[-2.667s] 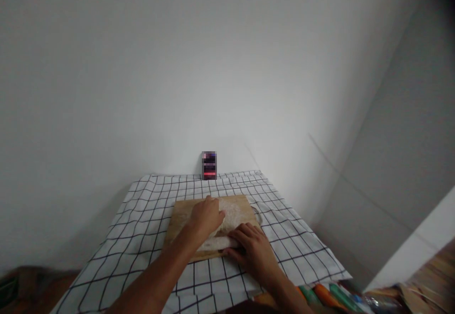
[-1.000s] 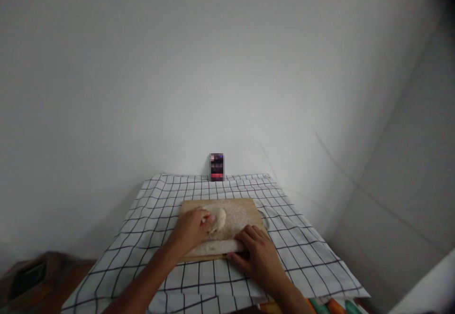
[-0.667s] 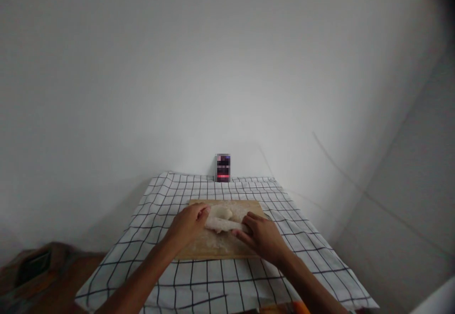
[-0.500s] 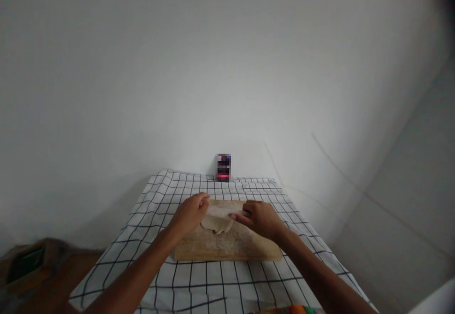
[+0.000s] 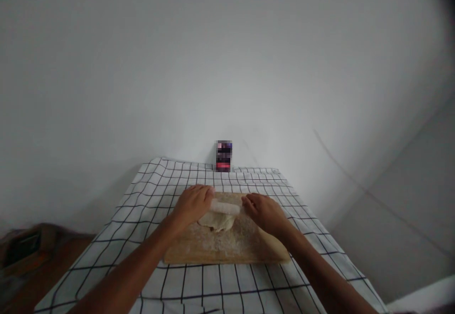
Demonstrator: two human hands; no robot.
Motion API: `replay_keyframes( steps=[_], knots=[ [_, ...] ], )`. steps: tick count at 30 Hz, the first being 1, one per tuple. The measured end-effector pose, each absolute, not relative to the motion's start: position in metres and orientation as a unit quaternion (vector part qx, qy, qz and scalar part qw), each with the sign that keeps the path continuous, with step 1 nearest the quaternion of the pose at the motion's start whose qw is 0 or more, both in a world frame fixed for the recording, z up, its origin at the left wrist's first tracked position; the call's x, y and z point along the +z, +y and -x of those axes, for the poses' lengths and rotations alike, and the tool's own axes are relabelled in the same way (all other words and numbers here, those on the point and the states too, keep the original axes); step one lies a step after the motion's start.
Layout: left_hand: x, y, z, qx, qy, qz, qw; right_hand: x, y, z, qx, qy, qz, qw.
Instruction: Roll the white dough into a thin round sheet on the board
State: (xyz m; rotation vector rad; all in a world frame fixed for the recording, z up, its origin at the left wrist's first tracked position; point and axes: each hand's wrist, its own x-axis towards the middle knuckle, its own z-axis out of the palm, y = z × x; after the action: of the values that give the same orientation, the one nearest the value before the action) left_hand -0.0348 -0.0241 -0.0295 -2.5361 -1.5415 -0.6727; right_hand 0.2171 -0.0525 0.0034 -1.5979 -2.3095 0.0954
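Note:
A pale rolling pin (image 5: 225, 207) lies crosswise over a flat piece of dough (image 5: 217, 222). My left hand (image 5: 196, 202) is closed round the pin's left end, and my right hand (image 5: 263, 209) is closed at its right end. Both ends of the pin are hidden by my fingers. Under the dough is a wooden board (image 5: 227, 252), dusted with flour. The dough's near edge is uneven and sticks out on my side of the pin.
A white cloth with black grid lines (image 5: 199, 285) covers the table. At its far edge a small dark upright object (image 5: 223, 156), pixelated, leans near the white wall (image 5: 227, 67). A brown box (image 5: 24, 250) sits low at the left.
Both hands have closed over the rolling pin, whose middle now shows plainly between them across the dough. The camera view has shifted slightly, and the colourful item at the bottom edge has left view.

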Motion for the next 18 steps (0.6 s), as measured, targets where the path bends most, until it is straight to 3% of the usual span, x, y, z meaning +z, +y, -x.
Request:
replay_keyframes(
  steps=[13,18],
  knots=[
    [-0.039,-0.018,0.032,-0.215,-0.555,0.803,-0.027,0.006,-0.061,-0.206,-0.007,-0.79,0.599,0.13],
    [-0.04,-0.022,0.034,-0.219,-0.556,0.802,0.013,0.0,-0.063,-0.207,0.007,-0.781,0.611,0.13]
  ],
)
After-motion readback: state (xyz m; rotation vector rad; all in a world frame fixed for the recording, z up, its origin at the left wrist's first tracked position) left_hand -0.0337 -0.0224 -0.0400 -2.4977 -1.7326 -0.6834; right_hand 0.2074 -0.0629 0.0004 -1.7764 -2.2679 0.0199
